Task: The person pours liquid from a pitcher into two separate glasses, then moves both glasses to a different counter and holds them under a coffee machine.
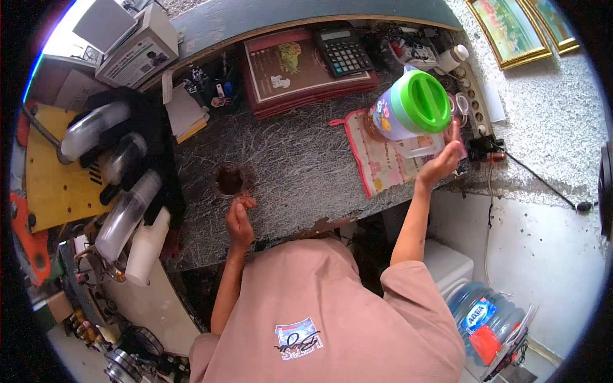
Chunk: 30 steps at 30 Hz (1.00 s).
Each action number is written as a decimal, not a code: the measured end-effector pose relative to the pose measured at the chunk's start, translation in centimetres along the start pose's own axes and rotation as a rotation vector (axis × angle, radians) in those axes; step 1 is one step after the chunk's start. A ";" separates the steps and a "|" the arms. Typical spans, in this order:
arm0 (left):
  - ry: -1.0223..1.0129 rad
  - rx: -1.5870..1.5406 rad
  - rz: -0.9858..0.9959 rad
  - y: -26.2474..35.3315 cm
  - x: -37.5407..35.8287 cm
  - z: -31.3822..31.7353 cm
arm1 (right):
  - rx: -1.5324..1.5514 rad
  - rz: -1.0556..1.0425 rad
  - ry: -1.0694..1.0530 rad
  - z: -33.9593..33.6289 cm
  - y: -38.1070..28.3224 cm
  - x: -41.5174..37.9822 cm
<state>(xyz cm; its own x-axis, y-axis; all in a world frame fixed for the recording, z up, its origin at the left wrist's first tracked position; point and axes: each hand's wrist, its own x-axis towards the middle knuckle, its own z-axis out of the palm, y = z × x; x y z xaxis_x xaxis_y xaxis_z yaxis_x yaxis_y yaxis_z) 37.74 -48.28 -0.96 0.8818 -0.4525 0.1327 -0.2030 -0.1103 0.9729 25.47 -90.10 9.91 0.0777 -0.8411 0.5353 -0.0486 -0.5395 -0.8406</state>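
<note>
A clear cup with dark brown contents (pixel 230 180) stands on the dark, scratched counter (pixel 287 166). My left hand (pixel 241 223) is at the near side of this cup, its fingers closed; what they grip, if anything, is too small to tell. On the right, a pitcher with a bright green lid (pixel 424 101) and a flower print is over a patterned cloth with a red edge (pixel 383 167). Beside the pitcher's handle is my right hand (pixel 444 159), fingers raised near a small pink-rimmed item (pixel 461 108). Whether it touches the handle I cannot tell.
Stacked clear cups (pixel 128 214) and white cups (pixel 148 247) jut in from the left. Dark red folders (pixel 313 96) with a calculator (pixel 345 52) lie at the back. Right of them are a white bottle (pixel 453 57) and a power strip (pixel 469 96). A water jug (pixel 479 313) is below right.
</note>
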 end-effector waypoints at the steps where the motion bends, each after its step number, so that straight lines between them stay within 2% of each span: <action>1: -0.002 0.003 -0.002 0.0 0.0 0.0 | 0.069 0.114 0.017 -1.2 2.0 0.9; 2: 0.010 0.001 -0.016 0.1 0.0 0.1 | 0.139 0.227 0.033 -2.2 3.5 2.2; 3: 0.020 -0.002 -0.029 0.1 0.0 0.0 | -0.211 0.243 0.077 -2.8 4.4 3.9; 4: 0.017 -0.001 -0.030 0.2 -0.1 0.0 | -0.213 0.245 0.079 -3.7 7.5 5.6; 6: 0.010 0.008 -0.066 0.2 -0.1 -0.2 | -0.599 0.038 0.026 -5.0 15.6 7.9; 7: 0.014 0.009 -0.063 0.4 0.1 -0.2 | -0.594 0.036 0.026 -4.9 16.8 8.8; 9: 0.000 0.050 -0.033 1.1 0.1 -0.3 | -0.372 0.420 -0.189 -4.5 18.3 9.8; 11: 0.012 0.081 -0.016 1.7 0.3 -0.3 | -0.473 0.344 -0.224 -4.8 21.2 10.8; 13: 0.017 0.111 0.000 1.9 -0.1 -0.4 | -0.578 0.270 -0.254 -4.5 20.7 10.7; 15: 0.069 0.177 -0.215 1.9 -0.8 -0.6 | -0.612 0.329 -0.193 -4.6 19.7 9.7; 16: 0.075 0.179 -0.217 1.8 -1.0 -0.6 | -0.609 0.328 -0.199 -5.0 19.3 8.8; 18: 0.234 0.144 0.014 1.3 -1.2 -0.3 | -0.517 0.127 -0.114 -7.0 18.3 6.7; 19: 0.236 0.145 0.008 1.2 -1.7 -0.5 | -0.518 0.128 -0.120 -7.9 16.6 5.6; 21: 0.269 0.131 -0.040 0.9 -3.0 -1.6 | -0.562 0.186 -0.003 -8.9 10.6 2.8; 23: 0.194 0.188 -0.098 0.0 -4.7 -2.9 | -0.600 0.208 -0.039 -12.5 9.7 0.0; 25: 0.118 0.246 -0.158 0.0 -5.8 -3.7 | -0.106 0.311 0.070 -12.7 5.0 -3.8; 26: 0.031 0.253 -0.169 0.4 -6.2 -3.5 | -0.106 0.321 0.069 -13.3 3.3 -5.4; 27: -0.055 0.260 -0.179 0.9 -6.5 -3.3 | 0.044 0.504 0.066 -13.9 1.9 -7.0; 28: -0.060 0.269 -0.181 1.5 -6.3 -2.8 | 0.196 0.685 0.065 -14.5 0.8 -8.7; 30: -0.225 0.129 -0.143 2.4 -5.2 -1.1 | 0.644 0.925 -0.053 -15.3 0.4 -12.7</action>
<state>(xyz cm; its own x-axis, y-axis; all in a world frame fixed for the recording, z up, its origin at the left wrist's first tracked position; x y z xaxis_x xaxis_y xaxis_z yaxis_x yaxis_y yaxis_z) 33.10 -45.19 0.93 0.7917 -0.6076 -0.0636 -0.1487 -0.2926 0.9446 9.22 -80.27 4.03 0.3216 -0.8959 -0.3064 0.4123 0.4238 -0.8065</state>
